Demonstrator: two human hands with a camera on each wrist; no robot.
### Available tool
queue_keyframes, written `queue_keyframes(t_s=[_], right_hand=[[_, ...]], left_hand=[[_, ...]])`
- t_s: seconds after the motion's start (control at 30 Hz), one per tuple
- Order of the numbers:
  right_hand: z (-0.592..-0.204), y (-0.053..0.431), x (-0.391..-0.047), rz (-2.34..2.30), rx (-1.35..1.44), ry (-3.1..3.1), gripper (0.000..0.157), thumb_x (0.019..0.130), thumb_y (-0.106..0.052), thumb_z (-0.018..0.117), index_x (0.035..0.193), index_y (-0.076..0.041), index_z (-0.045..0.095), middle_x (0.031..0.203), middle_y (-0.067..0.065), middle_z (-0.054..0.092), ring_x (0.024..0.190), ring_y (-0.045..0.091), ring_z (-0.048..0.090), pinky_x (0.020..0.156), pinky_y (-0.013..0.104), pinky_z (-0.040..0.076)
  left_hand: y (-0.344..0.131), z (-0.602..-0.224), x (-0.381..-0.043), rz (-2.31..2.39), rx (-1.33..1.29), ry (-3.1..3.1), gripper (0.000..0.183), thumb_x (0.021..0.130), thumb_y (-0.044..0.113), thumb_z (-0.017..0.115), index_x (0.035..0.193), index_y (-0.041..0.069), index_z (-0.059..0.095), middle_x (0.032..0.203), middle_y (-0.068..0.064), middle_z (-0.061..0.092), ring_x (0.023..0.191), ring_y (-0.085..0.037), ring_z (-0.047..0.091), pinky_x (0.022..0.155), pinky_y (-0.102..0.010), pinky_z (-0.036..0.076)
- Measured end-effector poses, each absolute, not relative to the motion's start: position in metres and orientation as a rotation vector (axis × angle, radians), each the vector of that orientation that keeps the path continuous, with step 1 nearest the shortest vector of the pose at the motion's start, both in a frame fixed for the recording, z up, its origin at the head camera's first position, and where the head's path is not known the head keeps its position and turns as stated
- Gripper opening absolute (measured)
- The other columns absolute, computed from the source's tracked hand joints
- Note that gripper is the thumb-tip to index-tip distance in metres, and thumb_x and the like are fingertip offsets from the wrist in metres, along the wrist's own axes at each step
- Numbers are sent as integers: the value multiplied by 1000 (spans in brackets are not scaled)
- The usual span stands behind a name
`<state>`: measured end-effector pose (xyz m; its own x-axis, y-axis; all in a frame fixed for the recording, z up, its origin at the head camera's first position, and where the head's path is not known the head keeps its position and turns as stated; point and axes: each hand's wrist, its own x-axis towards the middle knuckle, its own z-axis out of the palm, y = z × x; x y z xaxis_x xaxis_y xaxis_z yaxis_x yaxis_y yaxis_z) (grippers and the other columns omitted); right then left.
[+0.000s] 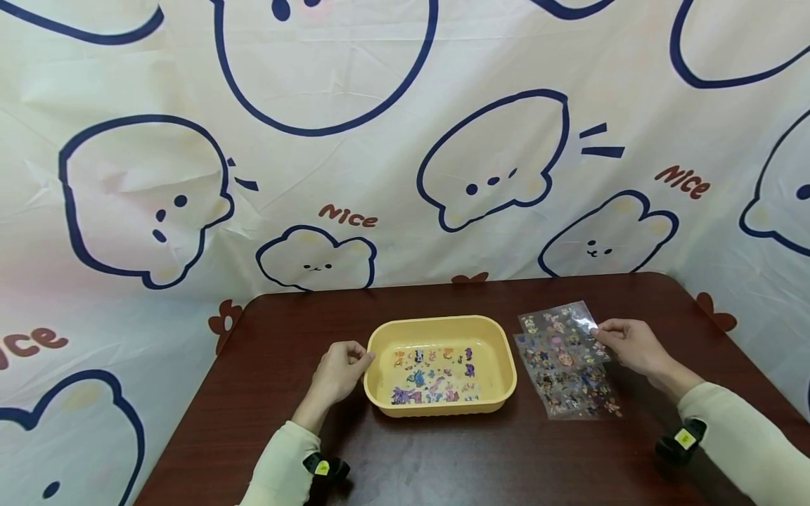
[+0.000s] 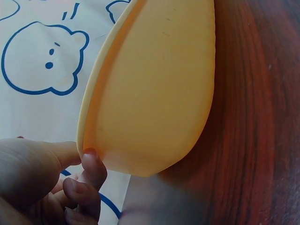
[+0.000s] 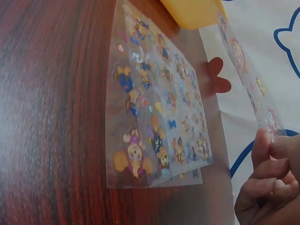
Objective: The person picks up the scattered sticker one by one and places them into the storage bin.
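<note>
A yellow plastic tray (image 1: 443, 325) stands on the table, with a clear sheet of colourful cartoon stickers (image 1: 433, 376) lying inside it. My left hand (image 1: 338, 369) pinches the tray's left rim between thumb and index finger; the left wrist view shows this grip on the tray wall (image 2: 154, 84). To the right of the tray, my right hand (image 1: 635, 344) pinches the edge of a transparent sticker sheet (image 1: 560, 327). In the right wrist view that sheet (image 3: 241, 61) is lifted above other overlapping sticker sheets (image 3: 164, 103), which lie on the table.
The dark brown wooden table (image 1: 272, 323) reaches back to a cream cloth backdrop (image 1: 392, 176) with blue cartoon outlines. The stacked sheets lie close to the tray's right side. Dark wrist cameras (image 1: 325, 466) are strapped over both pale sleeves.
</note>
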<state>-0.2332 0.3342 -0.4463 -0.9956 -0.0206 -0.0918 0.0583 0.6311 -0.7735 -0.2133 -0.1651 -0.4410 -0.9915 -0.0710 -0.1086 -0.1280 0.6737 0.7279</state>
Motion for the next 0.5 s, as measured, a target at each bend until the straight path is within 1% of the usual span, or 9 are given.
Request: queue_keyframes(t_s=[0.1, 0.2, 0.37, 0.5], right_hand=[[-445, 333, -233, -1322, 46, 2742, 45, 107, -37, 48, 115, 6, 61, 60, -9, 50, 52, 8, 41, 51, 30, 41], [-443, 332, -233, -1338, 51, 2729, 48, 107, -40, 48, 115, 5, 61, 62, -9, 53, 53, 8, 41, 52, 31, 42], [-439, 329, -231, -1380, 40, 2705, 48, 107, -41, 47, 116, 4, 61, 61, -9, 48, 52, 7, 39, 54, 33, 43], [-434, 324, -230, -1399, 27, 2681, 49, 107, -42, 46, 118, 3, 61, 58, -9, 44, 51, 9, 38, 59, 35, 45]], left_hand=[[-165, -441, -213, 1234, -166, 2808, 20, 98, 26, 65, 89, 9, 67, 59, 1, 51, 51, -13, 45, 48, -26, 35], [-165, -441, -213, 1237, -169, 2806, 20, 98, 27, 65, 89, 10, 67, 58, 2, 51, 51, -13, 45, 48, -26, 34], [-165, -441, -214, 1242, -169, 2799, 20, 98, 28, 65, 88, 10, 67, 57, 2, 50, 50, -12, 44, 47, -26, 34], [-165, -440, -213, 1238, -176, 2803, 21, 98, 28, 65, 88, 10, 67, 57, 2, 49, 51, -12, 44, 48, -26, 34]])
